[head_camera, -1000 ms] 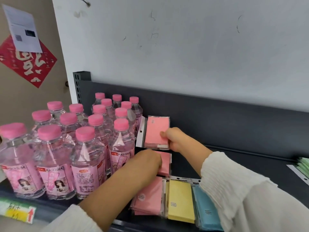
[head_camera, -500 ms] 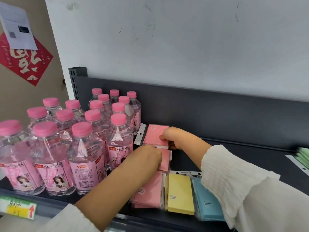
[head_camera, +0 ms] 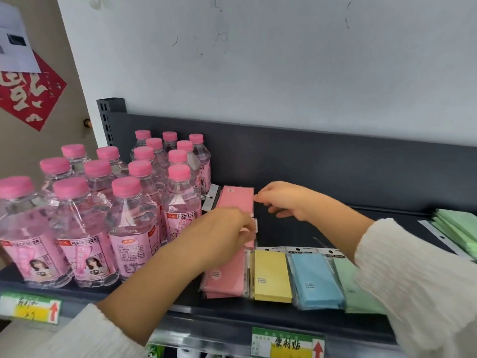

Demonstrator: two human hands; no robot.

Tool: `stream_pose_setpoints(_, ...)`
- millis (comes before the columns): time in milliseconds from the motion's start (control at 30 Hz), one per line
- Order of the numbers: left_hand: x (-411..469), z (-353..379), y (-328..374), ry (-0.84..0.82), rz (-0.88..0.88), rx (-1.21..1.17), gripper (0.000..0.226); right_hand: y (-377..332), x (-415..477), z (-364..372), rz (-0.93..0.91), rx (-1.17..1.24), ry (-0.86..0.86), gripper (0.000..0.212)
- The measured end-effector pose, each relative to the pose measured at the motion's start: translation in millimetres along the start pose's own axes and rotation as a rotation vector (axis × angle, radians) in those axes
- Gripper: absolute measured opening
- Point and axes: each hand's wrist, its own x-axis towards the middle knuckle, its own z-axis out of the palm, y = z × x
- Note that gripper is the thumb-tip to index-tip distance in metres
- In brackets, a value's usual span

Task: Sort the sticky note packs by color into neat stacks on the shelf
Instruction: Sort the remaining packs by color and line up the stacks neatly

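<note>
Loosely open right hand [head_camera: 291, 202] at rear pack [head_camera: 236, 200] edge; left hand [head_camera: 222, 233] round middle pack [head_camera: 254, 226]

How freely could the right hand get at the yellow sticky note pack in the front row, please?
Probably yes. The yellow pack lies uncovered in the front row; the right hand looks free by the back pink pack, and the left hand sits over the pink stack, not the yellow.

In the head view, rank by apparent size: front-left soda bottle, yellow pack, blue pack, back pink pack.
Largest: front-left soda bottle, though nearest the camera.
Then yellow pack and blue pack: alike, not ranked.
Smallest: back pink pack, lying farther off.
</note>
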Motion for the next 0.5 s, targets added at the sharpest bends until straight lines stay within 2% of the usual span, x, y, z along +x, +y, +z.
stream_pose_setpoints(133, -10, 10, 0, -0.161, 0.034, 0.04, 0.036, 9, -44, -9, -0.14, -0.272, -0.13, 0.039)
stream_pose_setpoints(267, -18, 22, 0, -0.158, 0.069, 0.029, 0.042, 36, -75, -1, -0.209, -0.546, -0.15, 0.06)
stream_pose_setpoints(367, -22, 25, -1, -0.134, 0.084, 0.03, 0.044, 50, -83, 9, -0.184, -0.568, -0.179, 0.063)
stream_pose_setpoints(500, -22, 26, 1, -0.14, 0.072, 0.044, 0.043, 60, -84, 15, -0.161, -0.6, -0.13, 0.061)
